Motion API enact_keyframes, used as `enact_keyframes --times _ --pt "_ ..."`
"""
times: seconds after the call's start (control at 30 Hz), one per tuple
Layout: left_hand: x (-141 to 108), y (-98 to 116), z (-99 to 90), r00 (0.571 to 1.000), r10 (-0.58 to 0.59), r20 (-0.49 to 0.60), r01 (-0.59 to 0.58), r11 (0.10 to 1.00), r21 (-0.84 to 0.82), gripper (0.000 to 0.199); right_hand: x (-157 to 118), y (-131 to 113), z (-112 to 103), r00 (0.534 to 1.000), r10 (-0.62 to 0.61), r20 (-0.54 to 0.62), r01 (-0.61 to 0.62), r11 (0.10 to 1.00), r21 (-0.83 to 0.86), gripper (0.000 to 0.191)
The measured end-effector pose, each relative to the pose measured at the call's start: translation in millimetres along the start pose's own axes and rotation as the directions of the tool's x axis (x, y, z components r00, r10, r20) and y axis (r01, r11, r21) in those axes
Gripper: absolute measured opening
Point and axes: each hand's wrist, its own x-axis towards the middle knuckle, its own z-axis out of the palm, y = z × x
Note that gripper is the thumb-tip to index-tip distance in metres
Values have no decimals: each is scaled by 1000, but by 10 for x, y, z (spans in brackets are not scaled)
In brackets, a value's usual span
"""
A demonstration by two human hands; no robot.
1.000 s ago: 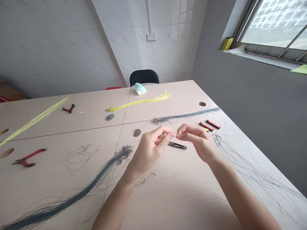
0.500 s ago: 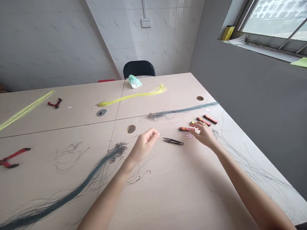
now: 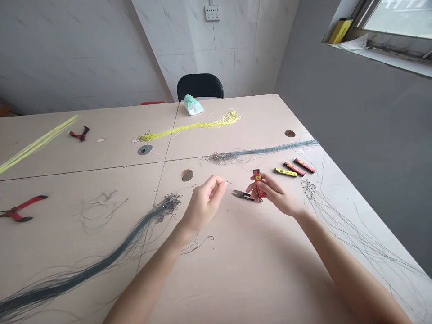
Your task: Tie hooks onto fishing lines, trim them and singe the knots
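My left hand is closed in a pinch above the middle of the table. A short, thin line end sticks out from its fingertips; the rest of it is hidden or too fine to see. In my right hand a red lighter with a yellow badge stands nearly upright between thumb and fingers. Just behind and below the lighter lie thread snips on the table, partly covered by the right fingers. One yellow lighter and two red lighters rest beyond the right hand.
A dark bundle of hooked lines runs along the left. Another grey-blue bundle and a yellow bundle lie farther back. Loose hooked lines spread at right. Red-handled pliers lie far left. A cable hole opens mid-table.
My right hand has picked the red lighter up off the table and brought it left, closer to my left hand. The left hand keeps its pinch. The view has tilted down slightly.
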Motion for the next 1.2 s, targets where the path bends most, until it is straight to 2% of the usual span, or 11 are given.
enact_keyframes --times 0.1,0.17,0.23,0.37,0.5,0.6,0.7,1.2 --pt "-45 30 51 978 191 -79 -182 977 107 20 -20 -178 200 998 38 50 -51 954 294 22" --pt "-66 34 76 931 341 -126 -310 926 216 15 -15 -292 308 996 75 43 -86 918 387 22" --pt "-76 28 90 875 459 -151 -395 859 325 12 -12 -402 389 990 125 62 -139 884 447 31" --pt "-71 16 92 757 632 -166 -479 709 518 11 -33 -557 501 967 222 123 -252 790 558 46" --pt "-57 17 91 611 787 -89 -507 475 720 10 -68 -579 588 934 288 210 -356 727 587 50" --pt "-56 18 106 553 833 -4 -488 327 809 12 -92 -559 643 920 312 235 -390 689 611 47" --pt "-59 13 132 529 848 31 -489 274 828 11 -111 -557 685 918 334 213 -392 682 617 43" --pt "-47 -27 193 517 853 66 -491 233 839 12 -117 -590 697 902 411 128 -405 708 579 37"
